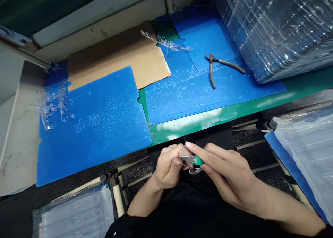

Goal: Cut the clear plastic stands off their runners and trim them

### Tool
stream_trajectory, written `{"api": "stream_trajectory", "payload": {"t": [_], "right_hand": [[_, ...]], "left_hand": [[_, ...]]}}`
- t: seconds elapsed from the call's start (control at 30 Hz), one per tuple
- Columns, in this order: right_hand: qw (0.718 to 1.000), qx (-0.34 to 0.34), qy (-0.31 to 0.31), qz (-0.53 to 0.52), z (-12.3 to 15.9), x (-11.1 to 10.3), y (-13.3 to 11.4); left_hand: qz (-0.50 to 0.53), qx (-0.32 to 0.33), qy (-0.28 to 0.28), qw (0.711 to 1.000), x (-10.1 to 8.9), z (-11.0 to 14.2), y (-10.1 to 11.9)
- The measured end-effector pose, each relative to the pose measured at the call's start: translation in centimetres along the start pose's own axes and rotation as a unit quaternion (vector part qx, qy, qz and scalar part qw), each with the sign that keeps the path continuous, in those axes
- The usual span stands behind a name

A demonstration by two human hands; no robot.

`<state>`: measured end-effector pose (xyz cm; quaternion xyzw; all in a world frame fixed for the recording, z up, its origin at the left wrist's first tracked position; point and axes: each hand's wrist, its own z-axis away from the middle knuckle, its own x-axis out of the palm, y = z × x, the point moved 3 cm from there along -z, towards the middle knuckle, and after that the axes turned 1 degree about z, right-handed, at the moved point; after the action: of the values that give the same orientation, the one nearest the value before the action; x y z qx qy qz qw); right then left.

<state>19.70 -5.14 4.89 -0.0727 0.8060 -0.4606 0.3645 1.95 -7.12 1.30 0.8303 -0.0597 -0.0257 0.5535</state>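
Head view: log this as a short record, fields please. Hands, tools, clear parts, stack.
Left hand: grips a small clear plastic part
Right hand: holds a green-handled knife, blade beside that part; contact unclear
Cutting pliers: lying on blue sheets, handles spread
Left clear sprue: at the left end of the bench
Far clear sprue: by the right edge of the cardboard
Clear plastic stack: far right, contents unclear

Green tbl (260, 103) w/ light glare (192, 124) nr front edge, dk speckled flr (249, 156) below, cream pipe frames (118, 198).
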Motion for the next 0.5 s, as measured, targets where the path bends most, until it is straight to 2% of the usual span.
{"api": "stream_trajectory", "payload": {"t": [0.13,0.5], "right_hand": [[1.0,0.014,0.013,-0.011,0.13,0.44,0.01],[0.998,0.039,0.04,-0.025,0.51,1.06,-0.09]], "left_hand": [[0.004,0.001,0.009,1.0,-0.2,0.1,-0.26],[0.005,0.003,-0.019,1.0,-0.4,0.17,-0.6]]}}
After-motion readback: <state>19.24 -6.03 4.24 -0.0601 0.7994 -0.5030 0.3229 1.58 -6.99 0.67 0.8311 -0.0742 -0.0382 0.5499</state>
